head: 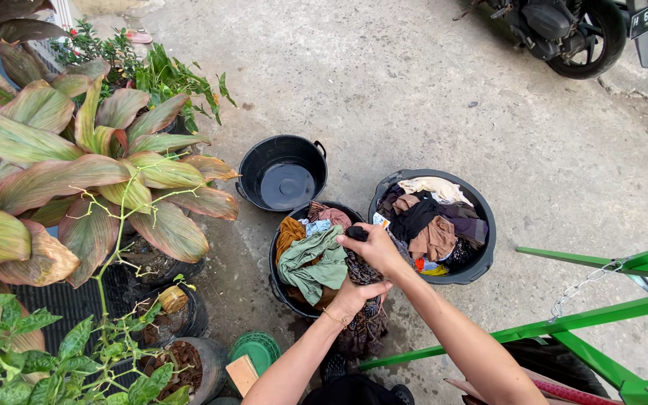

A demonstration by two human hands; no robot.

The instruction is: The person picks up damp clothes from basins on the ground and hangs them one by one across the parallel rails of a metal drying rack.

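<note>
Two tubs (pixel 481 247) hold clothes; both hands wring a dark garment (pixel 361 300).

The dark patterned cloth (pixel 364 300) hangs below the hands, its upper part buried inside both fists. Under the left hand (pixel 352 298), the near rim of the middle tub (pixel 279 281) is covered (its floor too, beneath the clothes). Far beyond the right hand (pixel 375 250), the motorbike (pixel 564 30) is cut off by the top edge.
</note>
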